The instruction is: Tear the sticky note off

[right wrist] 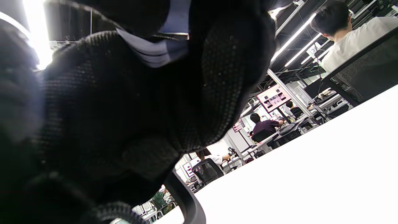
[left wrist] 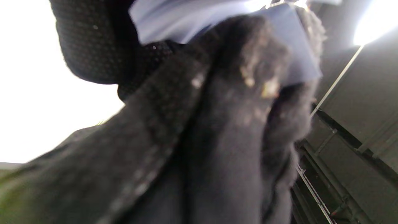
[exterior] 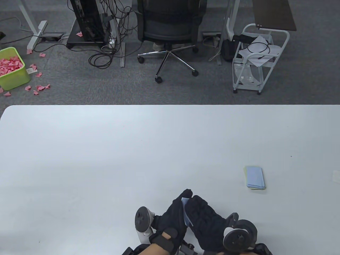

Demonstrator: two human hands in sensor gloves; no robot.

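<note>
Fingers (exterior: 186, 193) of both gloved hands are closed together on a pale blue sticky note (exterior: 186, 212) at the near edge of the white table (exterior: 106, 159); left hand (exterior: 172, 212) and right hand (exterior: 205, 220) press against each other with the paper pinched between them, only a sliver of it showing in the table view. Left wrist view: blurred, dark glove fingers (left wrist: 236, 93) wrap the blue paper (left wrist: 298, 46), sheets fanning out at the top. Right wrist view: glove fingers (right wrist: 230, 62) clamp layered blue sheets (right wrist: 155, 49). Second small stack of blue notes (exterior: 255, 177) lies flat on the table, well apart to the right, a yellowish sheet at the bottom of it. Small white scrap (exterior: 336, 175) at the table's right edge. Green bin (exterior: 16, 74) on the carpet far left holds crumpled pink notes (exterior: 9, 65); more pink scraps (exterior: 39, 87) are scattered on the floor around it. Beyond the table: office chair (exterior: 170, 29), black PC tower (exterior: 86, 20) with cable tangle, white wire cart (exterior: 256, 58) holding papers and a black cable. Nothing lies between the hands and the spare stack. No readable text or brand; screens in the right wrist view are too small to read.
</note>
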